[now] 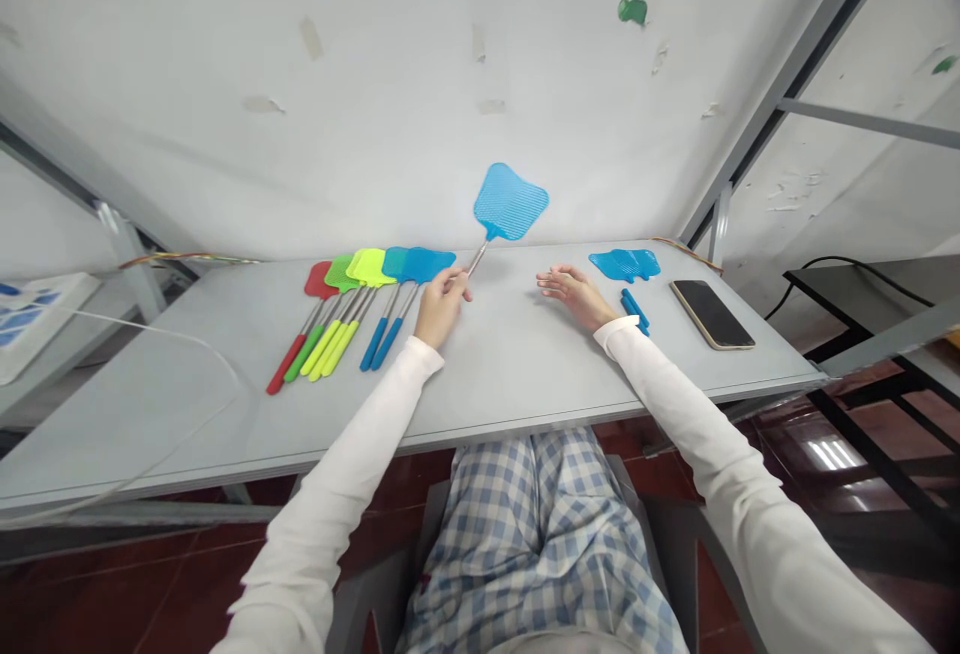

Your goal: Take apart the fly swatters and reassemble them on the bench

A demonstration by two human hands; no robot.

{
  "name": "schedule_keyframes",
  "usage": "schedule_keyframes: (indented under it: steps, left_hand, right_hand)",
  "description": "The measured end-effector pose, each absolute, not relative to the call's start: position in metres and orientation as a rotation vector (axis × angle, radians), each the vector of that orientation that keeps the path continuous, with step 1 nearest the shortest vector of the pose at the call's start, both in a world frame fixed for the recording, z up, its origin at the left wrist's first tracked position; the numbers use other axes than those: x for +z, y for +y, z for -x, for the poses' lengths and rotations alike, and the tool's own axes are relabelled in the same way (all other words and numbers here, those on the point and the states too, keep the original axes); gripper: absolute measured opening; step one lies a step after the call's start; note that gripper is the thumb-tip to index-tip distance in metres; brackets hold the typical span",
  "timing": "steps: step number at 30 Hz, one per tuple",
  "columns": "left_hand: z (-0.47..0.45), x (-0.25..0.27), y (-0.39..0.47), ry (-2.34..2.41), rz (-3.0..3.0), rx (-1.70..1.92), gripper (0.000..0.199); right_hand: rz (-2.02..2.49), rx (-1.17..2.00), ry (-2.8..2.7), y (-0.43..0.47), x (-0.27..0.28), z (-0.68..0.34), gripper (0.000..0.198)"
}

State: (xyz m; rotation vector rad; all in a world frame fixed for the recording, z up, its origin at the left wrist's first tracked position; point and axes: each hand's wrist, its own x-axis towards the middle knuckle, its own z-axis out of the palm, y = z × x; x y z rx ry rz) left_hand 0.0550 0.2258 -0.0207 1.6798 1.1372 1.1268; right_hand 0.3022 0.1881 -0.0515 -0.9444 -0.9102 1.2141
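My left hand [441, 304] is closed round the metal rod of a blue fly swatter [511, 201], whose head points up and to the right. My right hand [574, 296] hovers with its fingers apart and nothing in them, left of some loose parts. Those parts are blue swatter heads [624, 264] and blue handle grips [635, 311]. To the left of my left hand lies a row of fly swatters: a red one [286, 362], a green one [304, 352], several yellow ones [341, 349] and blue ones [386, 342].
A phone [712, 314] lies at the right of the grey table [495, 374]. A white wall [420, 64] rises behind the table. A thin white cable [180, 334] crosses the left side. Metal frame posts [757, 124] stand at the sides.
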Motion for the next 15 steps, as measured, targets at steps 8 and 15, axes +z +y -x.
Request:
schedule_keyframes:
  steps: [8,15]
  left_hand:
    - [0.003,-0.023,0.231,1.217,-1.252,1.075,0.038]
    - [0.028,-0.042,0.245,1.434,-1.328,1.046,0.036]
  right_hand:
    - [0.985,1.251,-0.909,0.190,-0.054,-0.311,0.029]
    - [1.060,1.242,-0.961,0.191,-0.057,-0.312,0.029]
